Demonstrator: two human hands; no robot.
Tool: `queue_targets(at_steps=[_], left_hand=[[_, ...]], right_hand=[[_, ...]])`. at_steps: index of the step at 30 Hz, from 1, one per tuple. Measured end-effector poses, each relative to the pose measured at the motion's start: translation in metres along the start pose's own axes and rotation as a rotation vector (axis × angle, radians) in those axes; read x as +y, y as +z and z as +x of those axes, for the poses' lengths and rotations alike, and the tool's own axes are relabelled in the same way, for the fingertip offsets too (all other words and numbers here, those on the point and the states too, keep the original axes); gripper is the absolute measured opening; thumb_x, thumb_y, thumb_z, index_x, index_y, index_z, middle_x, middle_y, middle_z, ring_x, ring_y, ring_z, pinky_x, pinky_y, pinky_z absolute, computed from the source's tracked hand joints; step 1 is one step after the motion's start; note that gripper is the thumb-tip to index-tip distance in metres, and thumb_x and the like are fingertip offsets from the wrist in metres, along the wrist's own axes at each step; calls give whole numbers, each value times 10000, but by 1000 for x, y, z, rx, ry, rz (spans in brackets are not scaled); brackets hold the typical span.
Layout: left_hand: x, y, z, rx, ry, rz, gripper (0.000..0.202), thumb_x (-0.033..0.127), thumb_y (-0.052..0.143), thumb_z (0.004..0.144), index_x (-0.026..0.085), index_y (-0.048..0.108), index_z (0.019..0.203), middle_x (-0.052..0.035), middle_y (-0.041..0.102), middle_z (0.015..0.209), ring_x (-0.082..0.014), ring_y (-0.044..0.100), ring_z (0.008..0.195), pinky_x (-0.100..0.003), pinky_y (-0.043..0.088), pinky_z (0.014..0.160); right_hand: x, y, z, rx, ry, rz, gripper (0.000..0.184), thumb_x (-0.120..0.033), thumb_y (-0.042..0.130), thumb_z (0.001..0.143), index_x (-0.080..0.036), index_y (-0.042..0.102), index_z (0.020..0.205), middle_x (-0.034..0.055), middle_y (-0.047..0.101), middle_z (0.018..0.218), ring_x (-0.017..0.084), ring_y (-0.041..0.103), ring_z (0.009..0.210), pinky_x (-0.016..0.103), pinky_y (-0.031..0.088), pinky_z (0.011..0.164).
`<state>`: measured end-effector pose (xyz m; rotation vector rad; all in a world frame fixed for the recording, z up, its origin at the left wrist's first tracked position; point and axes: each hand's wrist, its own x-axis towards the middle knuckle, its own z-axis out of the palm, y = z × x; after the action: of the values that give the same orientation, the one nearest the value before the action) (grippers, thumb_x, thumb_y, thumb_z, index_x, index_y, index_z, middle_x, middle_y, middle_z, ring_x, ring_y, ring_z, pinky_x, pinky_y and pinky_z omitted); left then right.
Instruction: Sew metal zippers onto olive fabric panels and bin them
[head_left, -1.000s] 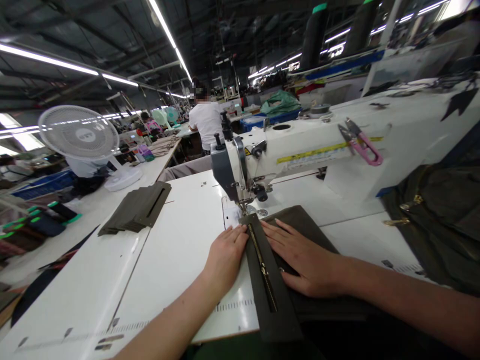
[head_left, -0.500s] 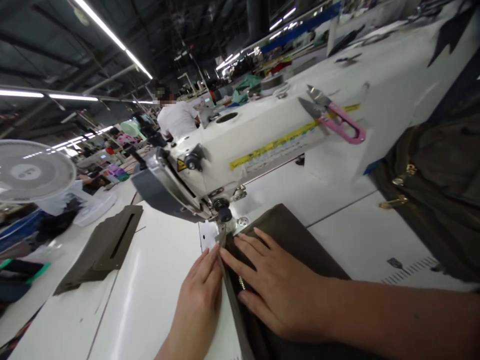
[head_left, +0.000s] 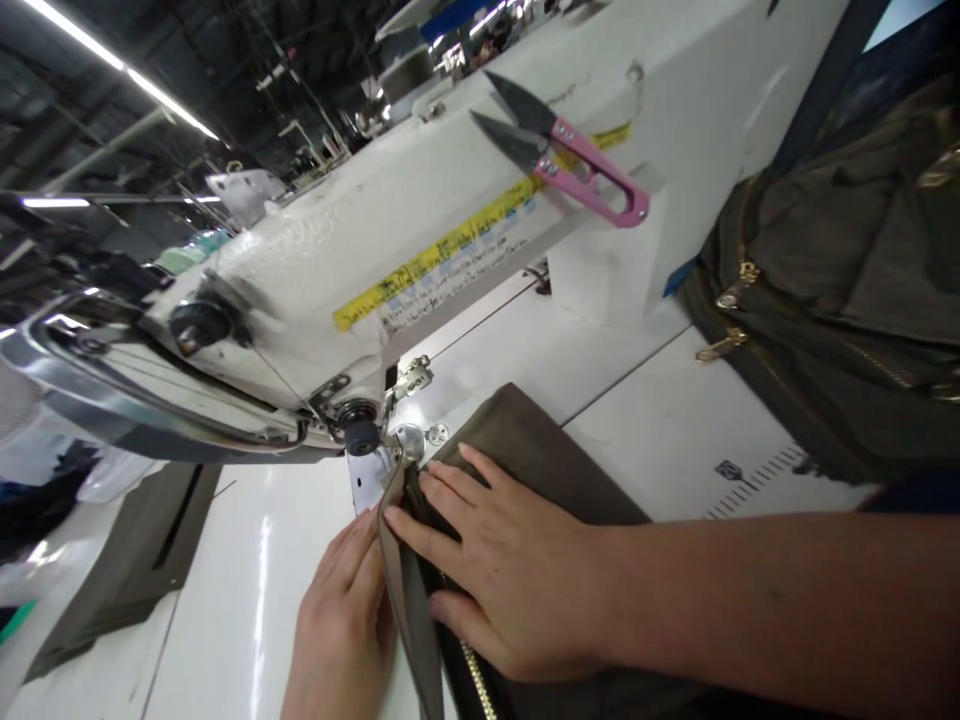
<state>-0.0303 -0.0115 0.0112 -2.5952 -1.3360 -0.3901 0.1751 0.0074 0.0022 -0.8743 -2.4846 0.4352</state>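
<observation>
An olive-brown fabric piece [head_left: 540, 450] with a gold-toothed zipper [head_left: 477, 680] lies on the sewing machine bed. Its front end reaches the presser foot [head_left: 405, 450] of a white sewing machine [head_left: 450, 220]. My right hand [head_left: 495, 560] rests flat on the fabric with fingers spread, just behind the foot. At the left side, my left hand [head_left: 345, 610] has its fingers together, pinching the raised edge strip [head_left: 401, 570] of the fabric. Its thumb is hidden.
Pink-handled thread snips [head_left: 577, 160] cling to the machine arm. Olive cut pieces [head_left: 142, 560] are stacked on the table at left. An olive bag with gold zippers [head_left: 832, 300] lies at right, beside a printed ruler scale [head_left: 757, 480].
The view has come closer to the machine and shifted, so the machine head now sits further left. The edge strip stands up more between my hands. Both hands stay at the fabric.
</observation>
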Motion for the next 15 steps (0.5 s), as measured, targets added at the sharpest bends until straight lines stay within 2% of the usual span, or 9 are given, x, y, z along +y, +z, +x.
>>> queue_targets(at_steps=[7, 15], left_hand=[[0, 2, -1, -20, 20, 59, 362, 201, 355, 869, 160, 473, 1208, -117, 589, 1130, -254, 563, 1028, -394, 496, 869], [3, 2, -2, 11, -21, 30, 353, 238, 367, 876, 175, 475, 1207, -102, 581, 1153, -255, 536, 1079, -405, 475, 903]], right_hand=[[0, 1, 1, 20, -9, -21, 567, -396, 369, 879, -97, 303, 1355, 216, 407, 1299, 321, 323, 1226, 530, 177, 1015], [-1, 1, 0, 31, -6, -40, 562, -404, 369, 876, -109, 315, 1350, 206, 419, 1291, 324, 333, 1215, 537, 187, 1002]])
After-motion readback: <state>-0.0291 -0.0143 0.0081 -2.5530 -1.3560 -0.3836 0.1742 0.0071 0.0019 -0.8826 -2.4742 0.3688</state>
